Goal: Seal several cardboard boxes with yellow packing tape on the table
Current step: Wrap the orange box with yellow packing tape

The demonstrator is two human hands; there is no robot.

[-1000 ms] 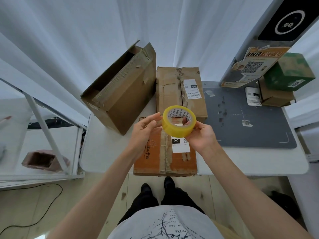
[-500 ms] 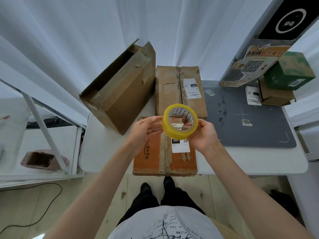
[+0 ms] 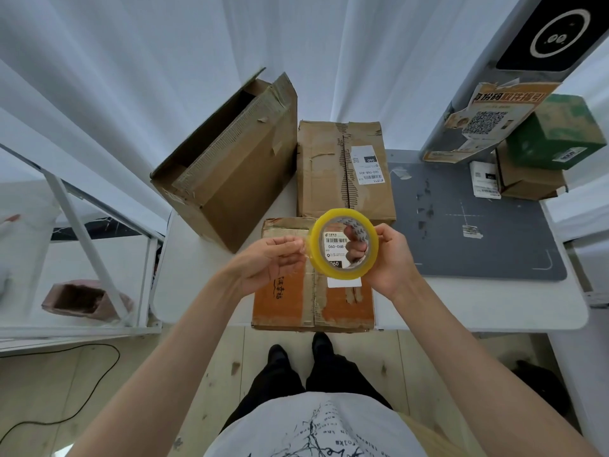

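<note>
A yellow tape roll (image 3: pixel 333 272) is held in the air over an orange-brown box (image 3: pixel 290 305) that lies at the table's front edge. My right hand (image 3: pixel 390 258) grips the roll, with fingers through its core. My left hand (image 3: pixel 270 258) pinches at the roll's left rim, where the tape end seems to lie. Behind that box lies a closed brown box (image 3: pixel 323 169) with a white label. To its left a large brown box (image 3: pixel 227 159) stands tilted with its flaps open.
The white table (image 3: pixel 478 301) carries a dark grey mat (image 3: pixel 478 232) on its right half. A green box (image 3: pixel 557 133) sits on a brown one at the far right, beside a grey post with a QR poster (image 3: pixel 484 120). A white rack (image 3: pixel 82 225) stands left.
Both hands have lowered the tape roll slightly toward me, so it now hangs over the front box's label. My left fingertips have closed onto the roll's left rim.
</note>
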